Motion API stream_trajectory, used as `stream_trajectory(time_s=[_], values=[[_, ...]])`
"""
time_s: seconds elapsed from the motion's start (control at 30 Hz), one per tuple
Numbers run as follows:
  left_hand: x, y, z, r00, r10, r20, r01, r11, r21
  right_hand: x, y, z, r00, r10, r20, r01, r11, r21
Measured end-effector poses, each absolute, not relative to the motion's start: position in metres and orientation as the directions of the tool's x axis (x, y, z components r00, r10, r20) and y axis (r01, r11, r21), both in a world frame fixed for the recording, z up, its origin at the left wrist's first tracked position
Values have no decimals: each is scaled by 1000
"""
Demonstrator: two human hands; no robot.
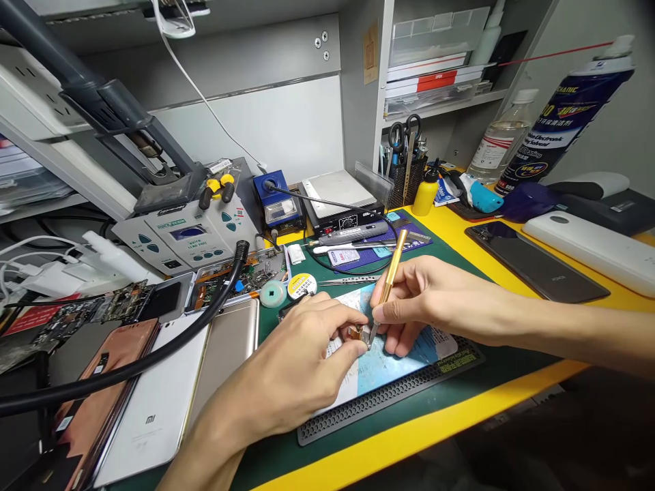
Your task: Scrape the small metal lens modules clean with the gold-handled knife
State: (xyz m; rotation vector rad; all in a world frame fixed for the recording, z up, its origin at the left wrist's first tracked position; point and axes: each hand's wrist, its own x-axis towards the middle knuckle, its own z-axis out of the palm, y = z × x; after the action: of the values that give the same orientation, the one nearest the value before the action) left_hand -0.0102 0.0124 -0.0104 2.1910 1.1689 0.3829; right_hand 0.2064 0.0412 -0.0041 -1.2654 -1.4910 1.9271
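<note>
In the head view my right hand grips a gold-handled craft knife, tilted, its blade pointing down. The blade tip meets or nearly meets a small metal phone part with a copper-coloured flex. That part is pinched between the thumb and fingers of my left hand; its exact kind is too small to tell. Both hands rest over a blue and white printed sheet, which lies on a dark honeycomb-edged mat. Fingers of my left hand hide some of the part.
Tweezers, a round yellow-labelled tin and a tray of circuit boards lie behind my hands. Several phones, one white, stand left beneath a black hose. A dark phone and spray can are right.
</note>
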Motion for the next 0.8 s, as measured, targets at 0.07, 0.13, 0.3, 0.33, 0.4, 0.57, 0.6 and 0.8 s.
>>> stream_trajectory(time_s=[0.07,0.13,0.3,0.33,0.4,0.57,0.6,0.8], values=[[-10,13,-11,567,823,-23,638,-422,644,208,42,-5,-528,745,-407,204,-354,-913],[-10,13,-11,571,821,-18,634,-427,645,209,43,-5,-545,733,-406,209,-350,-913],[-10,13,-11,581,814,-27,635,-432,641,209,45,-2,-581,711,-395,248,-308,-919],[-10,13,-10,581,813,-28,636,-432,639,208,45,-1,-589,709,-387,255,-291,-922],[-10,13,-10,584,811,-26,634,-436,639,208,46,0,-600,709,-371,278,-250,-927],[-10,14,-10,609,793,-10,608,-458,649,205,50,6,-638,697,-329,331,-137,-934],[-10,14,-9,612,791,-11,608,-461,646,204,51,7,-648,691,-319,341,-112,-934],[-11,14,-10,636,772,-14,600,-483,638,203,56,14,-724,629,-284,406,55,-912]])
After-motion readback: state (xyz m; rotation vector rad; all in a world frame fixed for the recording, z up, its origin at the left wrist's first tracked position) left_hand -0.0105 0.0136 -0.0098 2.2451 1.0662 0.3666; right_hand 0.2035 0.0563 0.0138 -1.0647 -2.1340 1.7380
